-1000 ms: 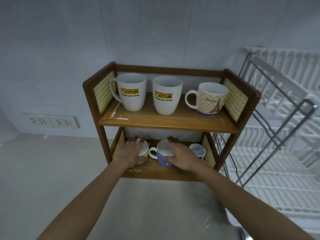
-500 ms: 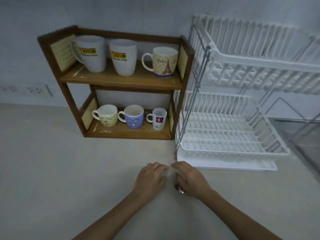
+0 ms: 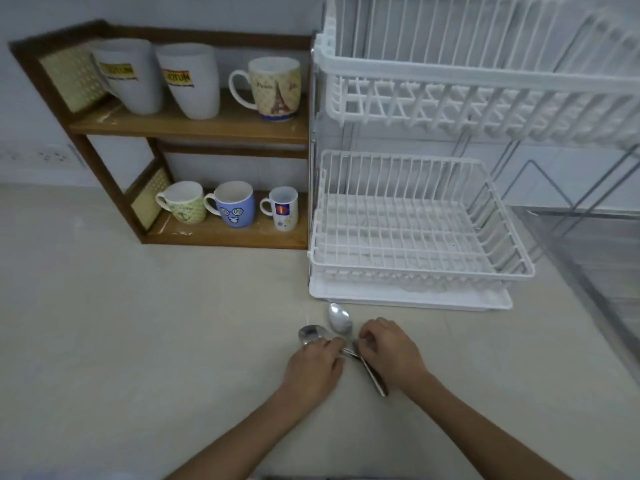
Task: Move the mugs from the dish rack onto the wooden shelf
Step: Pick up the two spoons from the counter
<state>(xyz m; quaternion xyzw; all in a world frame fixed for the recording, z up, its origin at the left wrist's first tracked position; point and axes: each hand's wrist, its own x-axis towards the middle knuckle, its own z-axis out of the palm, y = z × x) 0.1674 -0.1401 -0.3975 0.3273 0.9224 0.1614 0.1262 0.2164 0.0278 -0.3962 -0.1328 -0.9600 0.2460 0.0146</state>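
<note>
left hand point(image 3: 313, 365) and right hand point(image 3: 389, 351) low on counter point(image 3: 138, 323), fingers curled onto two spoons point(image 3: 341, 322) between them; firm hold or mere touch unclear. six mugs point(image 3: 235, 208) on wooden shelf point(image 3: 194, 124), well beyond hands, up-left. dish rack point(image 3: 415, 216) just beyond hands, slightly right.

Wooden shelf point(image 3: 194, 128) crowded with 6 mugs; dish rack point(image 3: 415, 216) flanks it; countertop point(image 3: 121, 323) ahead open.
</note>
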